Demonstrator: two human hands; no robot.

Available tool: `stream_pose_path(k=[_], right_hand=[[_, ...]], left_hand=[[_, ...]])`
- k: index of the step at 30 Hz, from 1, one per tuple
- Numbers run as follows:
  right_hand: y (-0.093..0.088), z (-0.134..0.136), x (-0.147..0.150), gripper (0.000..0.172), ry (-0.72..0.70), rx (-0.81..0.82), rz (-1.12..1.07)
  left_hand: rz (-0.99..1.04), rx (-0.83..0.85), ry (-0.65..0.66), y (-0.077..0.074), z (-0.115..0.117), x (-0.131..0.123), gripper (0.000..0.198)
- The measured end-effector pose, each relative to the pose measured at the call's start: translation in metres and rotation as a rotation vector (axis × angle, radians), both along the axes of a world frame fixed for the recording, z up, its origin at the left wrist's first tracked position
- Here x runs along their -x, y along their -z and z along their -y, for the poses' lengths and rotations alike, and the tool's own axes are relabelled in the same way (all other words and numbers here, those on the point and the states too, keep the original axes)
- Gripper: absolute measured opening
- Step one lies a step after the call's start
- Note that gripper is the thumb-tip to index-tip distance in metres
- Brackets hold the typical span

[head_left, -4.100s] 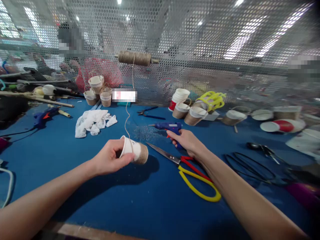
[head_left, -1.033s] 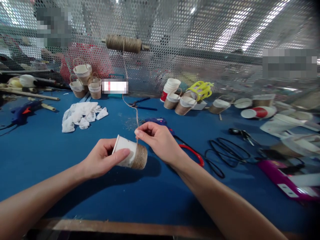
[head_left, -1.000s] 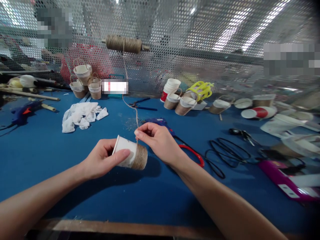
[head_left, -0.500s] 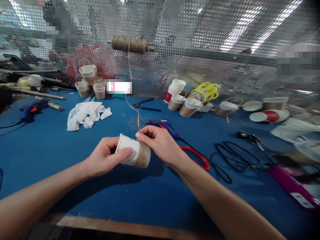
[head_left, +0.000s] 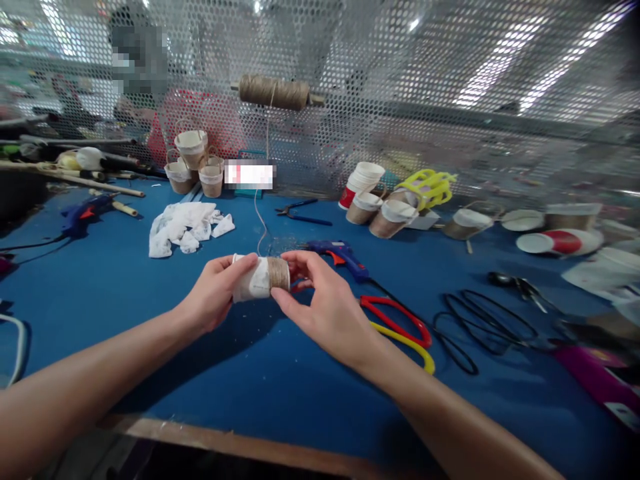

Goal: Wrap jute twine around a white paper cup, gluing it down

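Observation:
A white paper cup (head_left: 256, 280) lies sideways between my hands, its base end wrapped in bands of brown twine (head_left: 279, 273). My left hand (head_left: 213, 291) grips the rim end, thumb along the upper side. Around the wrapped end, my right hand (head_left: 320, 300) has its thumb on the near side and its fingers at the far side, partly hidden. Slack twine (head_left: 261, 223) runs from behind the cup up to a spool (head_left: 274, 92) on a rod at the mesh panel. A blue glue gun (head_left: 340, 255) lies just beyond my right hand.
Pliers (head_left: 305, 212) and crumpled white cloth (head_left: 183, 227) lie on the blue table. Small twine-wrapped buckets (head_left: 211, 180) are stacked at back left, with more cups (head_left: 393, 219) at back right. Red handles (head_left: 397, 320), a black cable (head_left: 480, 327) and another glue gun (head_left: 85, 215) lie around.
My right hand has moved from pinching the twine at the cup's top to holding the wrapped end. The cup has turned and sits more level; the twine hangs slacker.

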State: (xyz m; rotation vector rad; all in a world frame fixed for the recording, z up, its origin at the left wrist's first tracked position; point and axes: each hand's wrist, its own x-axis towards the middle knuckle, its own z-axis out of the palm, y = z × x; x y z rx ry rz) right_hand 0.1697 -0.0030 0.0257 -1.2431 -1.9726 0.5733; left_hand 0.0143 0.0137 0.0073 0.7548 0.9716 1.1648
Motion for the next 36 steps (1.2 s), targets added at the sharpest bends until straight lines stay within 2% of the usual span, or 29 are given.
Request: stream_pose_path(k=[7,23,29,36], right_hand=[[0.008,0.000,0.004,0.038,0.052,-0.087,0.058],[0.009,0.000,0.004,0.031,0.063,-0.061,0.052],[0.008,0.000,0.004,0.033,0.062,-0.066,0.046],[-0.012,-0.006,-0.011,0.032,-0.009,0.133,-0.081]], left_hand=[[-0.016,-0.013,-0.008,0.000,0.002,-0.002,0.026],[-0.112,-0.092,-0.009,0.006,0.004,-0.001,0.028],[-0.076,-0.114,-0.011,0.006,0.006,-0.002,0.026],[-0.060,-0.190,0.016,0.005,0.005,0.001,0.023]])
